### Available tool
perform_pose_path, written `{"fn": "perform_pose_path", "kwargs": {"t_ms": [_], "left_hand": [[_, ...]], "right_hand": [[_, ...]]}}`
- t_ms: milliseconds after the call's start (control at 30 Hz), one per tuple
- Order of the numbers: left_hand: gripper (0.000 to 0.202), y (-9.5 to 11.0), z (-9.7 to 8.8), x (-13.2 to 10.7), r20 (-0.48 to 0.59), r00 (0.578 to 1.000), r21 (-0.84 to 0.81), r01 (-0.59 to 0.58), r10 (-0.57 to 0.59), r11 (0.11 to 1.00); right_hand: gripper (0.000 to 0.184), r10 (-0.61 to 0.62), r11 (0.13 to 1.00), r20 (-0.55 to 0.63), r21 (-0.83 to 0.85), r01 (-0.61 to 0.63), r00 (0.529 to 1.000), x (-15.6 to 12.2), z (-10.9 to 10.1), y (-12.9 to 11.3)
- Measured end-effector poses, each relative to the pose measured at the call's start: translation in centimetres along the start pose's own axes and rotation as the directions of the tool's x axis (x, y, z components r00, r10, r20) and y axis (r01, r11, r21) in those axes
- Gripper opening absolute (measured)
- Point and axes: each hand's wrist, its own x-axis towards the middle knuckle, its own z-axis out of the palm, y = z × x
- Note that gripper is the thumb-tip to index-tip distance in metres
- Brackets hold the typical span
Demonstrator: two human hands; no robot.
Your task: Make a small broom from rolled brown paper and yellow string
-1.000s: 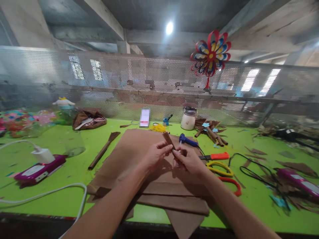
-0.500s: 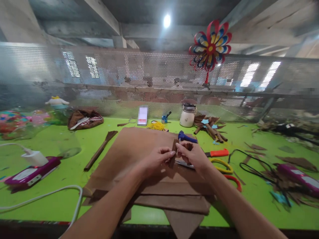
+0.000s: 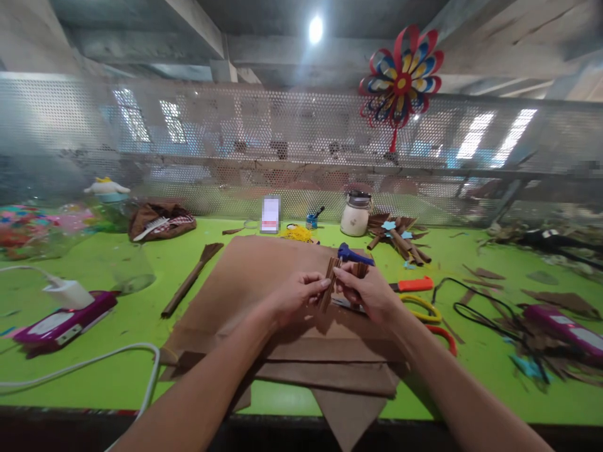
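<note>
Between my two hands is a narrow piece of brown pleated paper [image 3: 325,302], held upright at a slant. My left hand [image 3: 301,294] pinches its left edge between thumb and fingers. From the other side, my right hand [image 3: 370,292] grips it with thumb and forefinger; more folded brown paper shows at that hand's back. Below lies a stack of brown paper sheets [image 3: 264,270]. Scissors with one yellow and one red handle loop [image 3: 443,336] lie under my right hand, their blades partly hidden. Just beyond the fingers is a dark blue tool [image 3: 351,253].
An orange-handled knife [image 3: 414,284] lies right of the stack, near a black cable [image 3: 455,289]. A rolled brown paper stem [image 3: 191,282] lies to the left. Farther back are a phone [image 3: 270,215], yellow shreds [image 3: 298,233], a lidded jar [image 3: 355,216] and more paper rolls [image 3: 407,248].
The view has tipped slightly, so the table's front edge sits higher. Both hands stay together on the pleated paper, which leans a little more to the right.
</note>
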Motion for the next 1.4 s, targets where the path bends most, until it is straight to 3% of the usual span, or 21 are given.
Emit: {"fn": "perform_pose_path", "kwargs": {"t_ms": [300, 467, 633, 900, 1133, 1400], "left_hand": [[0.03, 0.0, 0.0, 0.0, 0.034, 0.999, -0.126, 0.045, -0.041, 0.991], [0.028, -0.1, -0.2, 0.1, 0.032, 0.999, -0.143, 0.005, 0.0, 0.99], [0.025, 0.0, -0.2, 0.1, 0.016, 0.999, -0.167, 0.038, -0.036, 0.985], [0.026, 0.0, -0.1, 0.1, -0.03, 0.999, -0.068, 0.036, -0.038, 0.997], [0.031, -0.8, -0.6, 0.7, -0.166, 0.985, 0.034, -0.034, 0.039, 0.999], [0.033, -0.7, -0.4, 0.6, -0.186, 0.983, -0.02, 0.0, -0.004, 1.0]], "right_hand": [[0.033, 0.0, 1.0, 0.003, 0.022, 0.0, 1.0, -0.2, 0.2, -0.2], [0.027, -0.006, 1.0, 0.022, 0.017, 0.006, 1.0, -0.3, 0.1, -0.2], [0.023, 0.002, 1.0, 0.035, 0.002, -0.002, 0.999, -0.2, 0.2, -0.3], [0.016, 0.079, 0.996, 0.003, 0.036, -0.079, 0.997, -0.1, 0.0, 0.0], [0.018, 0.072, 0.997, -0.057, -0.005, -0.072, 0.996, 0.1, 0.1, 0.0], [0.017, 0.086, 0.996, -0.104, -0.03, -0.089, 0.991, 0.1, 0.3, 0.1]]}}
